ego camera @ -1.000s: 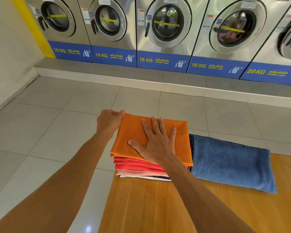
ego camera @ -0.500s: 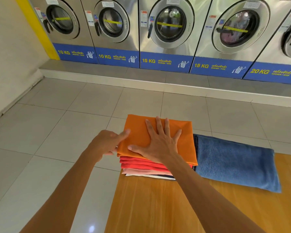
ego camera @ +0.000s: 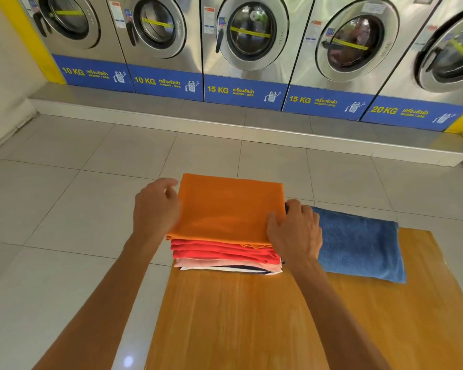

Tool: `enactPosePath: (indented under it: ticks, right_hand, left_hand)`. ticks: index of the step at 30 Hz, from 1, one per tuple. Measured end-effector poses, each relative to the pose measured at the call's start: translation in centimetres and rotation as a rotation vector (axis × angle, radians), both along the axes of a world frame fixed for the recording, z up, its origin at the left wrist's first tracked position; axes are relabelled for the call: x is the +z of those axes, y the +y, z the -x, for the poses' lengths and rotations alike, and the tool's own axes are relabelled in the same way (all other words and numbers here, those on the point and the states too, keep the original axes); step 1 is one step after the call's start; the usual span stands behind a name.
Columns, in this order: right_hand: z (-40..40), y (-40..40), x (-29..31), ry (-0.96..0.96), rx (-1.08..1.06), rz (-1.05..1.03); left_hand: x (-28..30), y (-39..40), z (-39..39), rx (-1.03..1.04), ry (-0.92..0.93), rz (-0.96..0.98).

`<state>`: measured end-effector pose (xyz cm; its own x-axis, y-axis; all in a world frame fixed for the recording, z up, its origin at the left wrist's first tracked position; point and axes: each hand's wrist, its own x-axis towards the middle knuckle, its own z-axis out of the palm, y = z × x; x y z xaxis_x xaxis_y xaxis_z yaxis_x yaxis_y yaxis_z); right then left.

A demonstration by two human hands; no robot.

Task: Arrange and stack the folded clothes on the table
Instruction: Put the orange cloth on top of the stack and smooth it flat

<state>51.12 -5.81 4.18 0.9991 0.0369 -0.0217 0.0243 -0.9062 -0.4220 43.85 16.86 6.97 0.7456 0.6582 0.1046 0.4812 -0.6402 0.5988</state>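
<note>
With the stack of folded clothes [ego camera: 226, 236] mid-frame on the tabletop [ego camera: 251, 324], I see my left hand [ego camera: 155, 209] and right hand [ego camera: 296, 232] bracketing it, fingers loosely curled against its sides; blue towel [ego camera: 358, 244] lies just right.

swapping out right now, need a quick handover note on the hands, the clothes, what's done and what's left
Left hand: open, at the left edge of the folded orange cloth.
Right hand: at that cloth's right edge, thumb on top; grip unclear.
The orange cloth tops a stack of folded red, pink and white clothes on the wooden table.
Done: stack built.
Left: folded blue towel lies separately to the right; squaring the edges probably comes first.
</note>
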Motion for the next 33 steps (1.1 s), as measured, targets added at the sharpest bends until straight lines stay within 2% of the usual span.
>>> enactPosePath:
  ticks: [2, 3, 6, 8, 10, 11, 14, 17, 19, 24, 28, 31, 33]
  right_hand:
    - [0.3, -1.4, 0.5, 0.108, -0.113, -0.099]
    - [0.4, -1.8, 0.6, 0.156, -0.135, -0.115]
    - [0.6, -2.6, -0.1, 0.240, -0.127, -0.176]
    - [0.5, -3.1, -0.1, 0.409, -0.128, -0.404]
    - [0.3, -3.5, 0.2, 0.648, -0.131, -0.666]
    - [0.3, -4.0, 0.1, 0.705, -0.104, -0.722]
    - [0.5, -5.4, -0.4, 0.736, -0.043, -0.754]
    - [0.1, -6.6, 0.2, 0.813, 0.017, -0.682]
    - [-1.4, -6.5, 0.7, 0.761, 0.007, -0.607]
    - [-6.6, -2.9, 0.7, 0.426, -0.073, -0.570]
    - [-9.0, -1.1, -1.6, 0.290, -0.044, -0.390]
    - [-10.3, -1.6, -2.8, 0.265, -0.160, -0.514]
    - [-10.4, -2.1, -2.9, 0.236, -0.233, -0.575]
  left_hand:
    - [-0.3, -3.1, -1.7, -0.153, -0.092, -0.002]
    - [-1.0, -4.8, -2.6, -0.261, -0.069, -0.026]
    - [-4.3, -8.5, -4.4, -0.455, 0.215, -0.171]
    - [-6.4, -9.3, -4.6, -0.470, 0.349, -0.300]
    - [-7.2, -9.2, -4.3, -0.460, 0.365, -0.370]
    - [-7.3, -9.1, -4.4, -0.466, 0.367, -0.373]
    - [-6.9, -8.6, -4.7, -0.481, 0.408, -0.329]
    - [-6.5, -8.3, -4.9, -0.476, 0.431, -0.304]
    - [-6.6, -8.2, -4.8, -0.478, 0.445, -0.319]
    - [-6.9, -8.4, -4.3, -0.491, 0.398, -0.331]
    - [-7.0, -8.1, -4.3, -0.494, 0.384, -0.309]
    - [-6.9, -8.3, -4.3, -0.489, 0.387, -0.294]
    - [-6.4, -8.2, -4.4, -0.472, 0.342, -0.157]
